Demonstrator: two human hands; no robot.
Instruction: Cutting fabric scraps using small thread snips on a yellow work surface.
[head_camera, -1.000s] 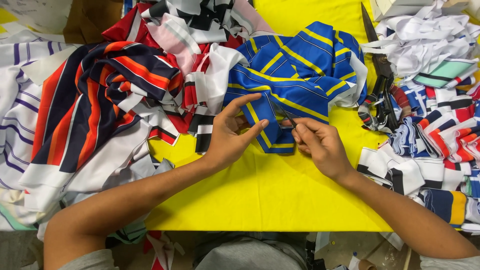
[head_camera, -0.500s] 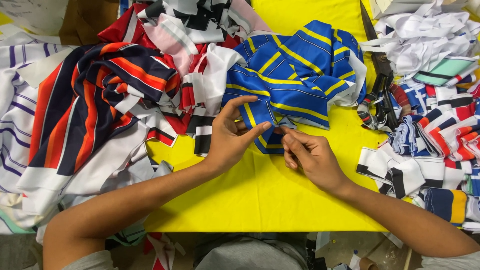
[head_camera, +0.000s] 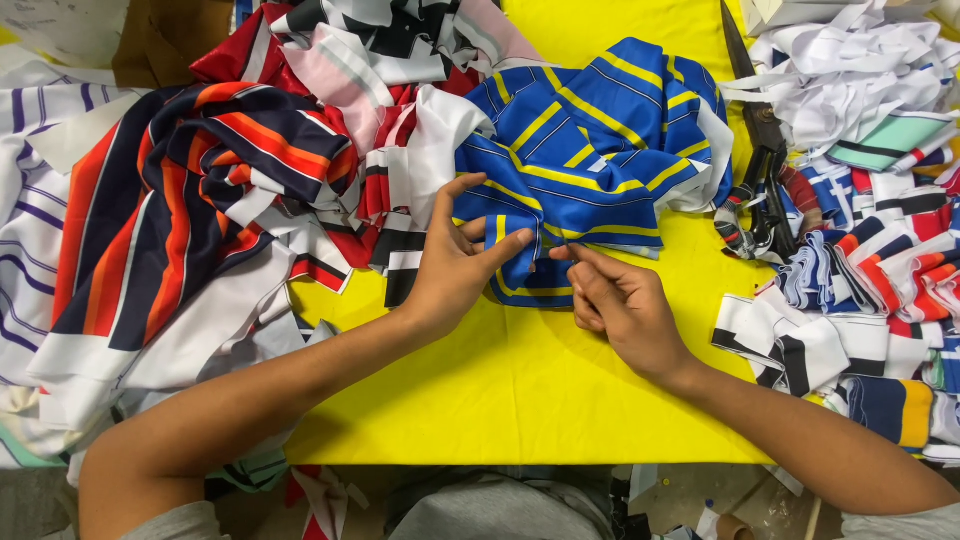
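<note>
1. Left hand (head_camera: 455, 270): grip pinching blue yellow-striped cloth (head_camera: 590, 160), mid yellow worktop (head_camera: 520, 380).
2. Right hand (head_camera: 620, 300): narrow grip on same cloth's near edge.
3. Scissors (head_camera: 760, 170) lying right.

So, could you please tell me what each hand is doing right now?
Left hand: pinching the blue striped fabric.
Right hand: fingers closed, pinching the same fabric's edge.
</note>
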